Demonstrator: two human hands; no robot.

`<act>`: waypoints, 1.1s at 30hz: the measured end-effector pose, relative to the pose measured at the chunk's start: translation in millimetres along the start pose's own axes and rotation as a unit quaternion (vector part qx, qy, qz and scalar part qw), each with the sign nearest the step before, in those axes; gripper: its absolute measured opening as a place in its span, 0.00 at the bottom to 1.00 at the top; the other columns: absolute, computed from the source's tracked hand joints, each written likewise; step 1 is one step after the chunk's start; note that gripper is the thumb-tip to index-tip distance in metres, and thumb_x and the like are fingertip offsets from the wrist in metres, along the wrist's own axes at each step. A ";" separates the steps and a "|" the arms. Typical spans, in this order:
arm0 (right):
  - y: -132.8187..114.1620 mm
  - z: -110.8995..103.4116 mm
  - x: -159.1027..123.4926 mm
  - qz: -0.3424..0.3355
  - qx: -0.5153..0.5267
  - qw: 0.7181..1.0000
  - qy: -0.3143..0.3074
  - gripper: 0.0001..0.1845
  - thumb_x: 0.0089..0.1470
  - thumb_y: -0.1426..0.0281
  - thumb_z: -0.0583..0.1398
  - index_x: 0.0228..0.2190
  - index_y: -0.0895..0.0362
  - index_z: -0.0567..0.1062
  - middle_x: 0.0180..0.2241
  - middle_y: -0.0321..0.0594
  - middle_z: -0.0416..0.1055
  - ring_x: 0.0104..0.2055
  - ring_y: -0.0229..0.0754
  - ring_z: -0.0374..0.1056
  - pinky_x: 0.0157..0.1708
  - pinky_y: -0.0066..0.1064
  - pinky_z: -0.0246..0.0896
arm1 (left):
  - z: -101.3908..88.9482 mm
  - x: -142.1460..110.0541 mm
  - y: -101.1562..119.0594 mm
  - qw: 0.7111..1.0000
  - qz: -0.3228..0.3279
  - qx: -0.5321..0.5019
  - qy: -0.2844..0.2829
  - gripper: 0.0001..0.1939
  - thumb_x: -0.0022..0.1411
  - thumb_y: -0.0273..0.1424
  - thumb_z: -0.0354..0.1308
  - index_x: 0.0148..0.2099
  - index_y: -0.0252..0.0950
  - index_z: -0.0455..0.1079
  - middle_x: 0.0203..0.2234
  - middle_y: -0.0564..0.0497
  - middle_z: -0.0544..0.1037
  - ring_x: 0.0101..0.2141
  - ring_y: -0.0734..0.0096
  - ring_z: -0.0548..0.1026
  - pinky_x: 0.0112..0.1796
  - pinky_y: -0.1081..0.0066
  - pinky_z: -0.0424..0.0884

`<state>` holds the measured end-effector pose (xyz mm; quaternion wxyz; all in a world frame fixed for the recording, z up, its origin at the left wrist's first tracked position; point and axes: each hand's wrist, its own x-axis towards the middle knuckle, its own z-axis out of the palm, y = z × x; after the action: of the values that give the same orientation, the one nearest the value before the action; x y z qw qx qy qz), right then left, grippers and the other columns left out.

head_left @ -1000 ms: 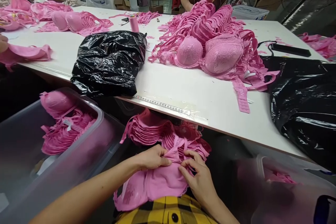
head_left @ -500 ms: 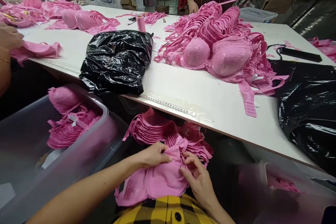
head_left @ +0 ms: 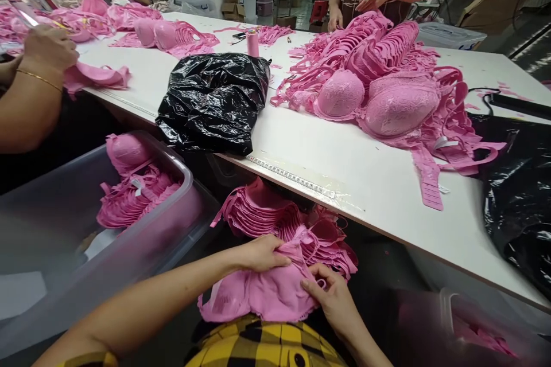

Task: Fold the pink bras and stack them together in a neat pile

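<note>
A pink bra (head_left: 271,292) is stretched between my hands just above my lap, its smooth inner side facing me. My left hand (head_left: 264,253) grips its upper edge near a strap, thumb on top. At the bra's right edge, my right hand (head_left: 329,292) pinches the fabric between thumb and fingers. Just beyond them, under the table edge, lies a stack of nested pink bras (head_left: 262,209), partly hidden by the bra I hold.
A white table (head_left: 297,143) with a measuring tape (head_left: 293,176) along its edge bears a black plastic bag (head_left: 215,103) and a heap of pink bras (head_left: 365,80). A plastic bin (head_left: 189,183) stands at left. Co-workers' hands (head_left: 49,49) are at the left and across the table.
The view has shifted a little left. My right hand has slid down the bra's edge. The co-worker across the table has lowered a raised hand and no longer pulls the pink strap taut.
</note>
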<state>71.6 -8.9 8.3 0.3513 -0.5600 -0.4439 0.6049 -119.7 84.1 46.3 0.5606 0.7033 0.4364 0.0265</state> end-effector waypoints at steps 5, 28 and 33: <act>-0.1 -9.3 -4.1 0.009 -0.018 1.000 0.007 0.15 0.45 0.58 0.62 0.25 0.58 0.73 0.22 0.35 0.67 0.23 0.37 0.61 0.24 0.26 0.56 | -9.2 -4.1 -16.5 0.989 -0.041 -0.141 -0.026 0.09 0.41 0.27 0.57 0.22 0.36 0.58 0.16 0.61 0.56 0.20 0.78 0.53 0.22 0.75 0.47; -11.3 17.1 -15.3 -0.125 -0.176 0.964 0.154 0.10 0.49 0.66 0.59 0.20 0.55 0.73 0.45 0.47 0.68 0.49 0.52 0.63 0.48 0.41 0.57 | 13.7 -24.8 -10.3 0.950 0.001 -0.312 -0.003 0.16 0.47 0.41 0.62 0.28 0.32 0.65 0.22 0.58 0.63 0.25 0.78 0.58 0.28 0.76 0.56; -16.4 8.2 -17.8 -0.063 -0.060 0.996 0.032 0.14 0.47 0.62 0.61 0.18 0.57 0.71 0.46 0.47 0.68 0.51 0.52 0.62 0.47 0.37 0.58 | 11.9 -24.0 -18.7 0.974 -0.028 -0.216 0.062 0.17 0.50 0.39 0.57 0.20 0.34 0.59 0.17 0.60 0.55 0.21 0.79 0.52 0.23 0.76 0.49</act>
<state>64.5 -20.6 29.9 0.3683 -0.5698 -0.5029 0.5355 -139.2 59.4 37.5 0.6717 0.5500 0.4737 0.1479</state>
